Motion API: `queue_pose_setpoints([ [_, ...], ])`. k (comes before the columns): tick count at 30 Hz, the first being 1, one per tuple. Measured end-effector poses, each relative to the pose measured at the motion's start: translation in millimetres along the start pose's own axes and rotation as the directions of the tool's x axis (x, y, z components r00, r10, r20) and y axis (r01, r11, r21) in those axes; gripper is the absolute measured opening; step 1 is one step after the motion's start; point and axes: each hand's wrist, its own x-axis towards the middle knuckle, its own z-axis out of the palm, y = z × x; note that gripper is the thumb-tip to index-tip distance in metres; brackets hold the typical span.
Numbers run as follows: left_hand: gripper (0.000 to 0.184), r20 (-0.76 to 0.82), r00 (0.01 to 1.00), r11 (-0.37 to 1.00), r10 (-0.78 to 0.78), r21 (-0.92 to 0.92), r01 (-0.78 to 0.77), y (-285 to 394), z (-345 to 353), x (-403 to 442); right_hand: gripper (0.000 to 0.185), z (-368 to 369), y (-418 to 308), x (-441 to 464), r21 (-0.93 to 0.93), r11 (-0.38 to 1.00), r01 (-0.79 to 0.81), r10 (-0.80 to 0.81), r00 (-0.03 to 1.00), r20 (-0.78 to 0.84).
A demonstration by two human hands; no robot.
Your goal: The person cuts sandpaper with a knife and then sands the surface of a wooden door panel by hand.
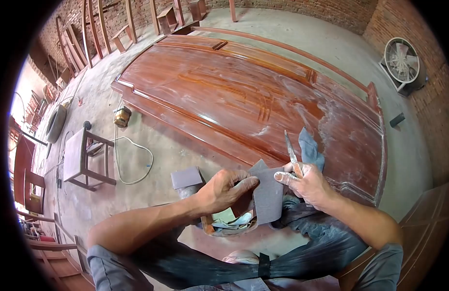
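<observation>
Between my hands is a grey sheet of sandpaper. My left hand is closed, its thumb and fingers pinching the sheet near its upper left edge. My right hand grips the sheet's upper right corner with the thumb. That same hand also holds a narrow pointed knife, smeared with white, its blade pointing up. Below the sheet stands an open container with cloth and paper pieces inside. Another grey sheet lies to the left of my left hand. A blue rag rests on the panel beyond my right hand.
A large glossy reddish-brown wooden panel, streaked with white dust, lies in front. To the left are a small stool, a looped cable and a brass-coloured object. A floor fan stands at right by the brick wall.
</observation>
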Motion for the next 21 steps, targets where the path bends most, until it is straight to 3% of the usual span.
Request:
queue_pose_setpoints([
  [6, 0.039, 0.085, 0.992, 0.995, -0.092, -0.021, 0.094, 2, 4, 0, 0.037, 2, -13, -5, -0.138, 0.988, 0.075, -0.087, 0.993, -0.08],
  [9, 0.038, 0.018, 1.0, 1.0, 0.002, 0.0, -0.002, -8, 5, 2, 0.041, 0, -10, -6, -0.085, 0.993, 0.077, -0.079, 0.997, -0.019],
  [12, 0.037, 0.012, 1.0, 0.999, -0.029, -0.015, 0.029, -7, 4, 0, 0.044, -2, -10, -5, -0.172, 0.985, 0.019, -0.003, 0.996, 0.088],
  [15, 0.037, 0.039, 0.999, 0.999, -0.032, -0.007, 0.032, -7, 5, 0, 0.045, -1, -6, -5, -0.21, 0.978, -0.01, 0.023, 0.998, 0.063],
  [18, 0.036, -0.043, 0.999, 0.999, 0.001, 0.053, 0.002, -1, 6, -1, 0.046, 4, -10, -10, -0.208, 0.974, 0.089, -0.096, 0.995, -0.026],
  [21, 0.036, -0.116, 0.989, 0.995, -0.095, 0.031, 0.099, 13, 1, -6, 0.049, 8, -7, -12, -0.198, 0.971, 0.13, -0.111, 0.988, 0.107],
])
